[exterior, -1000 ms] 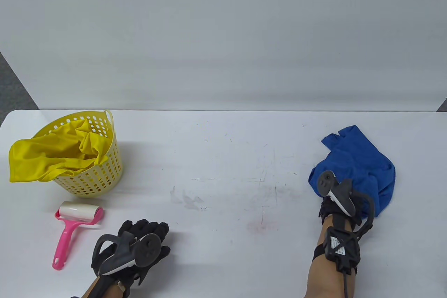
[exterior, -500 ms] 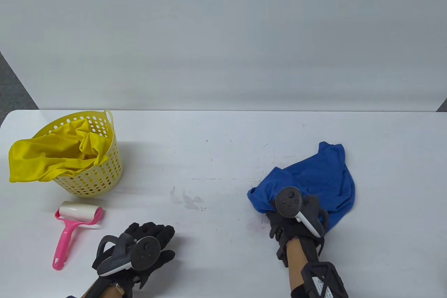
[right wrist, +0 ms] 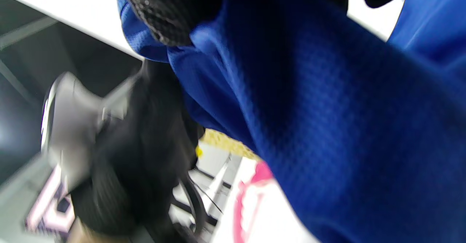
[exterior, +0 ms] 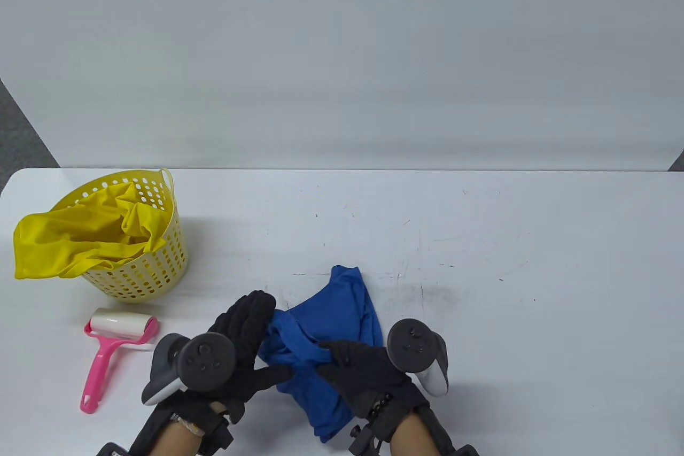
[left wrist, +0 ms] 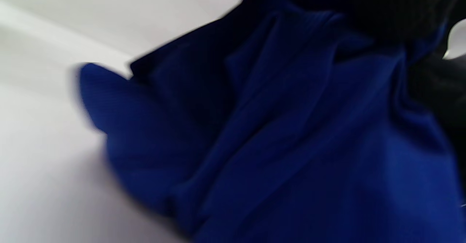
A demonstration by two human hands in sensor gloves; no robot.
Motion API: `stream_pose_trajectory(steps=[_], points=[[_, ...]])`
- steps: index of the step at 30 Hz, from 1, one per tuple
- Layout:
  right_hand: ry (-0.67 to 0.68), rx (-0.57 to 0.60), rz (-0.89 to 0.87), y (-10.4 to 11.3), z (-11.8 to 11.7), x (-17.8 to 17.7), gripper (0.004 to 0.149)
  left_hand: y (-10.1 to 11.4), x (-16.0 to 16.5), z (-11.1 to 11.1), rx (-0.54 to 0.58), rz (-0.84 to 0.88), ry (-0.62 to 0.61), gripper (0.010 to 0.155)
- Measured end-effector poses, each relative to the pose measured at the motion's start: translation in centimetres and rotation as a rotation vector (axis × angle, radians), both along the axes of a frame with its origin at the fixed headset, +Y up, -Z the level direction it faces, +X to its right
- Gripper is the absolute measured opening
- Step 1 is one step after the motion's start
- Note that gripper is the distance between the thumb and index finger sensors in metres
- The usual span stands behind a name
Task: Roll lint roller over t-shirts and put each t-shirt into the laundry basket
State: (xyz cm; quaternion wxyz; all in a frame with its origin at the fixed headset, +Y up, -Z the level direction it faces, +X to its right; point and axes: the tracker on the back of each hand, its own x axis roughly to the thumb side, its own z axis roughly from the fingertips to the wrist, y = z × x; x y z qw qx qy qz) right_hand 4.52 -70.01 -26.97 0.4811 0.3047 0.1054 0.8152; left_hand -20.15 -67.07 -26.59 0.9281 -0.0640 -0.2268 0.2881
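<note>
Blue shirt (exterior: 326, 338) lies bunched near the front edge of the table (exterior: 481, 242), about midway along it, between both hands. The right hand (exterior: 368, 370) pinches a fold of the cloth, fingers curled round it (the right wrist view shows the fabric gathered under a gloved finger). The left hand (exterior: 243, 346) lies with fingers straight against the shirt's left side, thumb stretched toward the fold, gripping nothing. A yellow basket (exterior: 152, 269) stands at the left end of the table with a yellow shirt (exterior: 75, 239) in it, part draped over its rim. Just in front of the basket lies the pink roller (exterior: 112, 349), apart from both hands.
</note>
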Motion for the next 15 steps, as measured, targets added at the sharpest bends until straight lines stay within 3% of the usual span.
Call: stream_pose_trajectory(steps=[2,3,5,7,9,10,12,15], points=[[-0.049,0.145,0.077,0.5,1.0,-0.2,0.042,-0.7,0.1,-0.3,0.008,0.018,-0.013,0.088],[-0.123,0.231,0.104,0.8,1.4,0.1,0.042,-1.2,-0.1,-0.1,0.080,0.040,0.012,0.068],[-0.260,0.356,0.142,1.3,1.7,1.1,0.043,-1.6,-0.7,0.1,0.167,0.043,0.076,0.051],[-0.370,0.464,0.153,1.7,1.5,2.2,0.042,-1.3,-1.6,0.5,0.210,0.088,0.101,0.047],[-0.406,0.673,0.325,2.5,1.6,2.7,0.044,-0.9,-2.5,0.9,0.268,0.153,0.135,0.046],[-0.419,0.835,0.454,3.0,2.0,2.7,0.044,-0.5,-2.7,1.1,0.316,0.160,0.142,0.046],[-0.440,0.982,0.487,3.5,2.6,2.5,0.043,-0.1,-2.8,1.6,0.395,0.112,0.171,0.046],[-0.437,0.800,0.470,3.2,2.4,2.5,0.045,0.3,-3.6,1.8,0.465,0.121,0.222,0.046]])
